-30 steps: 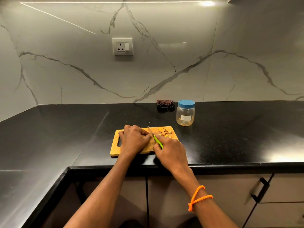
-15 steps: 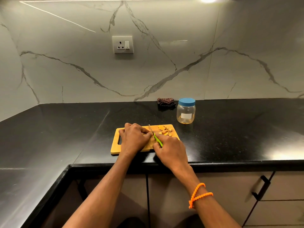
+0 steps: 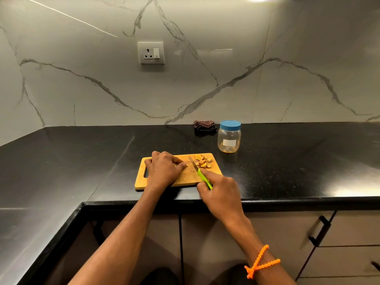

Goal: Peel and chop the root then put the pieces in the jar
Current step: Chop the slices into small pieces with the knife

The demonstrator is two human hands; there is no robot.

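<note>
A wooden cutting board (image 3: 190,177) lies near the counter's front edge. My left hand (image 3: 163,168) rests curled on its left half, fingertips holding a small bit of root that is mostly hidden. My right hand (image 3: 221,192) grips a green-handled knife (image 3: 198,171), forefinger along the handle, blade pointing away over the board. A heap of yellowish chopped root pieces (image 3: 203,161) sits at the board's far right corner. The clear jar (image 3: 229,136) with a blue lid stands shut behind the board to the right, a few pieces at its bottom.
A folded dark cloth (image 3: 205,126) lies by the marble wall, left of the jar. A wall socket (image 3: 151,53) sits above. The black counter (image 3: 287,161) runs in an L to the left. Drawers with black handles (image 3: 319,231) are below.
My right hand has slid to the right and back with the knife, so the blade now stands apart from my left hand's fingers. The left hand has stayed in place.
</note>
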